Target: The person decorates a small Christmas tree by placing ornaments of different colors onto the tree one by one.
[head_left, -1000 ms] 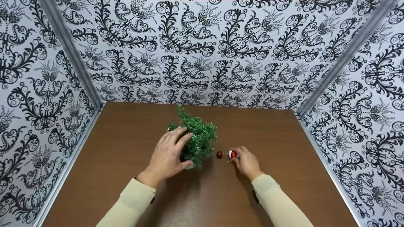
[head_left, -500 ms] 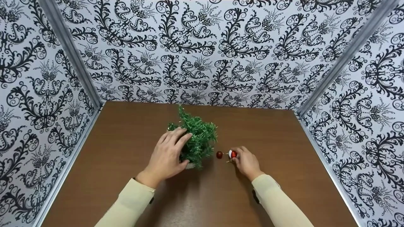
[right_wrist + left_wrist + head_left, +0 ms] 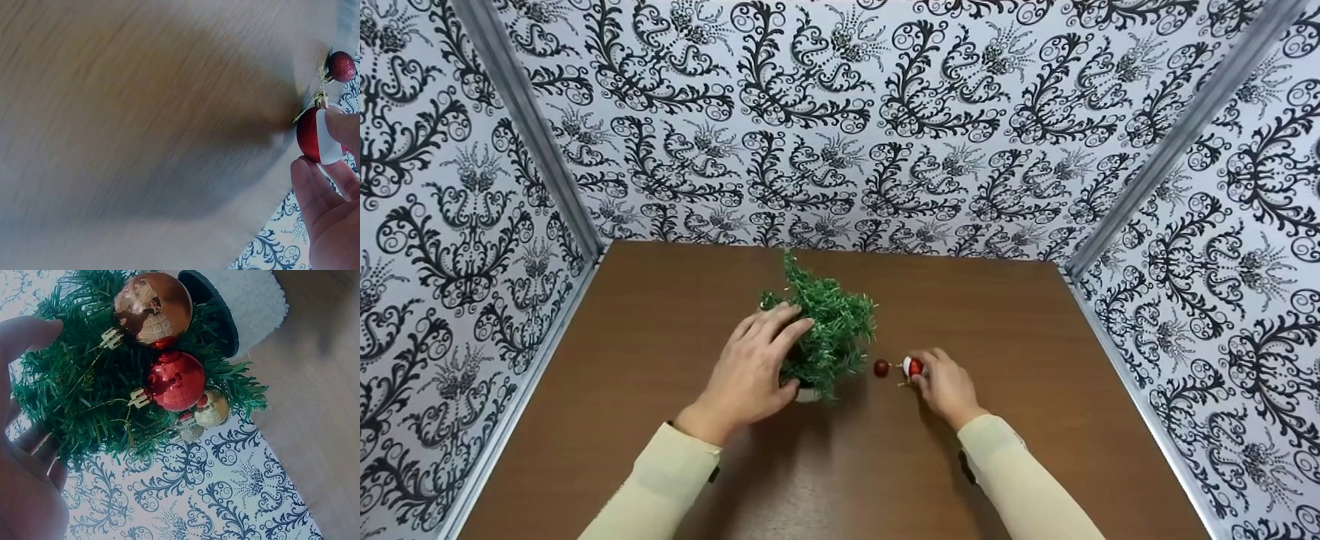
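A small artificial Christmas tree [image 3: 836, 322] stands near the middle of the table, in a white, fluffy-looking pot [image 3: 256, 309]. Along its left side lies my left hand [image 3: 750, 367], fingers spread loosely against the branches and thumb close above the pot. In the left wrist view a copper bauble [image 3: 153, 309], a red bauble [image 3: 176, 382] and smaller gold and silver ones sit among the green branches. To the tree's right, my right hand [image 3: 949, 384] pinches a red and white bauble [image 3: 309, 135] with a gold cap, low at the table.
A small dark red glittery bauble [image 3: 881, 367] lies on the brown table [image 3: 675, 300] between the tree and the right hand. Patterned black and white walls [image 3: 840, 172] with grey corner strips enclose the table on the left, back and right.
My left hand has shifted slightly left and down along the tree, showing more of the pot. The tree has turned or shifted very slightly. The right hand and its bauble stay put.
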### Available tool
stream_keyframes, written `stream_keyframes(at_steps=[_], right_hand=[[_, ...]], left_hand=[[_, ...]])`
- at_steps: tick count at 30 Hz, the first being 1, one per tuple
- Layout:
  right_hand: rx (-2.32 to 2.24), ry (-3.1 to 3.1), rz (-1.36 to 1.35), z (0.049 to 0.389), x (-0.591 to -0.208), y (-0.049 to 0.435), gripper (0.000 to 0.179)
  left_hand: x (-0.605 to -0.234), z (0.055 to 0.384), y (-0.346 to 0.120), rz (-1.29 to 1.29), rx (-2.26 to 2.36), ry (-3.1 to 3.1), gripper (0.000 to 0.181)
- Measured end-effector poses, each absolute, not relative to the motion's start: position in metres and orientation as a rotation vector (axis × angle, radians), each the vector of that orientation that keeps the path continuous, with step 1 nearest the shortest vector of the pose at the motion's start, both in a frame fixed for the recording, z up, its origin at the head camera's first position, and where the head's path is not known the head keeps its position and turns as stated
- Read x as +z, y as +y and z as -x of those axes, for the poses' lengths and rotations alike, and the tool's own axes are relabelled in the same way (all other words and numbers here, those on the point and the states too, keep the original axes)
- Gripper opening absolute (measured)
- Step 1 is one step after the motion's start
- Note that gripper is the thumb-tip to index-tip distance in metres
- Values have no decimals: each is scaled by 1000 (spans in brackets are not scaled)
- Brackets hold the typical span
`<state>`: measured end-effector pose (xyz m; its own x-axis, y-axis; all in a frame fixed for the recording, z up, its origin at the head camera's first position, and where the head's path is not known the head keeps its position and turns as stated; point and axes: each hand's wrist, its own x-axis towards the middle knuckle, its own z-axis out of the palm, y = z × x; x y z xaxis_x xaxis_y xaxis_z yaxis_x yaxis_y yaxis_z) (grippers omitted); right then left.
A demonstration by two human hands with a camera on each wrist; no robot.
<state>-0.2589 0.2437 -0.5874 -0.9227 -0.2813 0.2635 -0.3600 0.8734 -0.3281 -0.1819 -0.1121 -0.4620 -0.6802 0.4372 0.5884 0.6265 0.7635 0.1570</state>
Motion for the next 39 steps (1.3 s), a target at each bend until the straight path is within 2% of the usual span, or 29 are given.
stream_keyframes(at_steps=[27,39], right_hand=[[627,-2837,-476,261,-583,245,42],[652,-2793,-506,249,-560,257,43]], left_hand=[[-460,178,-111,781,-466,-2421,88],[-461,178,-109,773,-474,-2423,87]])
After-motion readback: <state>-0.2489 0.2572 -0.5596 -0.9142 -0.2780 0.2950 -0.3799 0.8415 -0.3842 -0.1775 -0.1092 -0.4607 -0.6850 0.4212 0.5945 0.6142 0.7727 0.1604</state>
